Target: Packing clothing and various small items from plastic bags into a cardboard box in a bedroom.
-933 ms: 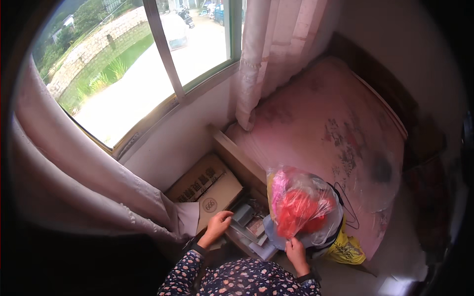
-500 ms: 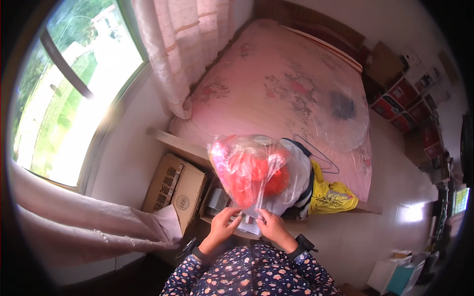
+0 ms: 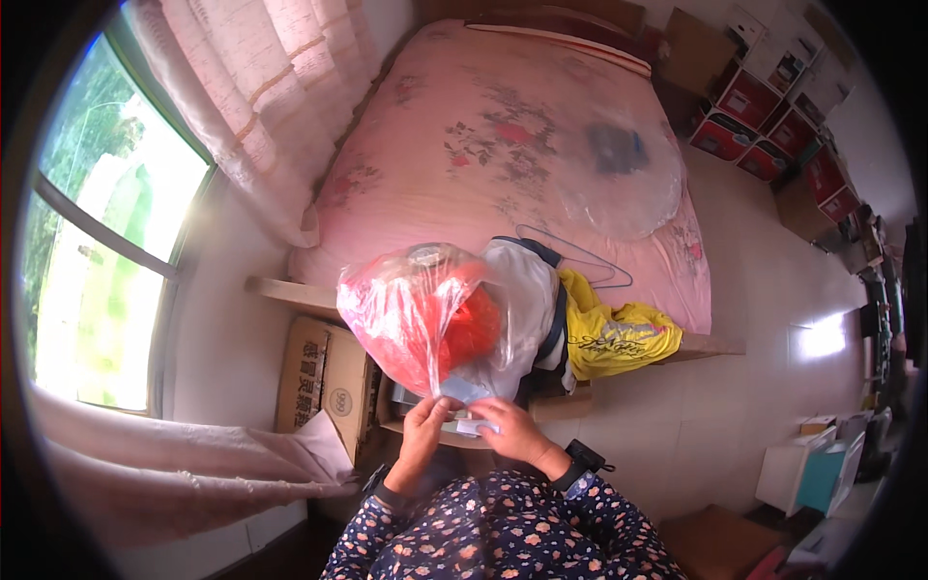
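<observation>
A clear plastic bag (image 3: 387, 324) with bright red, soft-looking things (image 3: 469, 324) inside rests at the foot of the bed. Its neck is gathered toward me. My left hand (image 3: 423, 427) pinches the gathered neck between thumb and fingers. Close beside it, my right hand (image 3: 517, 433) is closed on the loose end of the same bag, its fingertips partly hidden. White clothing with dark trim (image 3: 522, 290) lies right of the bag, and a yellow garment with dark lettering (image 3: 614, 333) hangs over the bed's end board. A wire hanger (image 3: 590, 263) lies behind them.
The bed (image 3: 406, 184) has a pink flowered sheet and a large clear plastic bag (image 3: 628, 198) on it. A cardboard box (image 3: 333, 382) stands left, near the curtain (image 3: 193, 449) and window. Red boxes (image 3: 735, 130) are stacked far right; a white-and-teal cabinet (image 3: 822, 474) stands right.
The view has shifted, so the scene sits farther left. The bag's neck is now drawn into a tighter gather at my left hand, and my right hand stays close beside it.
</observation>
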Available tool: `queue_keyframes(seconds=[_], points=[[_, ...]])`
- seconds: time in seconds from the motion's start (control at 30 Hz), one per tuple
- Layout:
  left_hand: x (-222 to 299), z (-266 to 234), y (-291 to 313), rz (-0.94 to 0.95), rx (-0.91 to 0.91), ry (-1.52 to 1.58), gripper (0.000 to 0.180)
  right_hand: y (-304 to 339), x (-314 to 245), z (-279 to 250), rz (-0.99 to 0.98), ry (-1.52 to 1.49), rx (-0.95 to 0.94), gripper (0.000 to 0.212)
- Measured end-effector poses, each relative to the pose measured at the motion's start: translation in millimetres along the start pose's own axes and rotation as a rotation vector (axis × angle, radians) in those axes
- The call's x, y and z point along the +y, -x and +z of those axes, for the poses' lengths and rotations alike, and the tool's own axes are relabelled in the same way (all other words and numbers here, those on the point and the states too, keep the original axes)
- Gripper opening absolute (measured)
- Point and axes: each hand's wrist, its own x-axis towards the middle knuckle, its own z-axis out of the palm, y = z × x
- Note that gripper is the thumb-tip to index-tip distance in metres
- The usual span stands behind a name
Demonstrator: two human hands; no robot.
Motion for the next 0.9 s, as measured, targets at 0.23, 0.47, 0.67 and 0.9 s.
queue_keyframes(seconds=[0.23, 0.47, 0.67, 0.9], points=[[6.6, 16.6, 11.5, 0.005, 0.118, 0.057, 0.022, 65.6, 162.5, -49.9, 0.573, -0.086, 0.559, 0.028], [-4.6, 18.6, 11.9, 0.027, 0.194, 0.037, 0.020, 129.8, 284.8, -143.6, 0.936, -0.326, 1.129, 0.047], [-9.6, 24.8, 13.9, 0.028, 0.274, -0.027, 0.022, 133.6, 316.2, -179.6, 0.966, -0.480, 1.269, 0.056], [-8.1, 30.0, 16.1, 0.023, 0.320, -0.009, 0.022, 132.4, 304.2, -183.6, 1.068, -0.490, 1.116, 0.037]])
